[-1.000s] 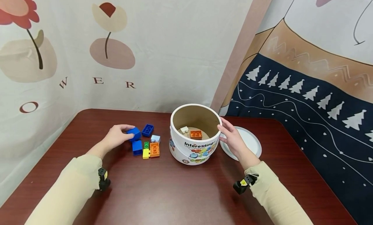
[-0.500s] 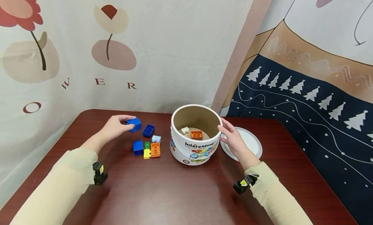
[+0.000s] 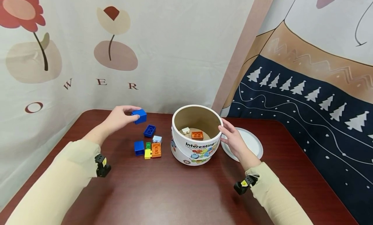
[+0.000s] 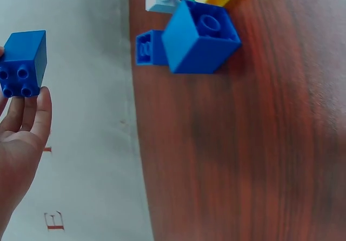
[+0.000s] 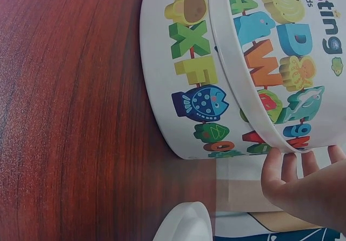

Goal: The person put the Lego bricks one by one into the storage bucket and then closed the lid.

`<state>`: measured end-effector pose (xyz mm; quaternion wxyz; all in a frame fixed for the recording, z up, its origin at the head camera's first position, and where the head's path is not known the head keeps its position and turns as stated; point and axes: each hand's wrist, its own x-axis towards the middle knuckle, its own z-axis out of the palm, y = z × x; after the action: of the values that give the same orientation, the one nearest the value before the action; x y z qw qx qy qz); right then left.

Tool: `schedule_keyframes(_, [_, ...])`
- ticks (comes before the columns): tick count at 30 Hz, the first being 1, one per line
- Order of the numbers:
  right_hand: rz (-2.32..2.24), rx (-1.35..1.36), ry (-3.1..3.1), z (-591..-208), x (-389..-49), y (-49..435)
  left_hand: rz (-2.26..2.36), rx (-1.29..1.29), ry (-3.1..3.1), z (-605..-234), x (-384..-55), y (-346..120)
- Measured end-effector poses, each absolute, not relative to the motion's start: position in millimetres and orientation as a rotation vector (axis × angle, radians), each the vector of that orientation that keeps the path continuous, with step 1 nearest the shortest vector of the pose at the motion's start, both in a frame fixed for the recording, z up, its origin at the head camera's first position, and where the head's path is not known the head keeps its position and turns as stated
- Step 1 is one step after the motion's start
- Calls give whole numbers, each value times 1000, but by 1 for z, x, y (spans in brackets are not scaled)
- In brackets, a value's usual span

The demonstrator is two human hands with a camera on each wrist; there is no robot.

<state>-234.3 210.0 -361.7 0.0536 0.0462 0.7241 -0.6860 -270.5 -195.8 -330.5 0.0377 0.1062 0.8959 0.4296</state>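
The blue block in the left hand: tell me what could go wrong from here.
The left hand pinches the raised blue block between thumb and fingers, so it might slip and fall onto the table. If carried toward the bucket, the block could bump its high side. The right hand grips the bucket at one side only, so a tug there might tip or slide it.

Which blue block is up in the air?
The dark blue block pinched in the left hand. The front dark blue block, the middle dark blue block and the light blue block sit on the table instead.
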Motion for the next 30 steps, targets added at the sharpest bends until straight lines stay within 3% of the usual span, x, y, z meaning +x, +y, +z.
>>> schedule_keyframes(30, [-2075, 145, 2206, -360, -235, 209, 1359, 562, 2686, -291, -279, -137])
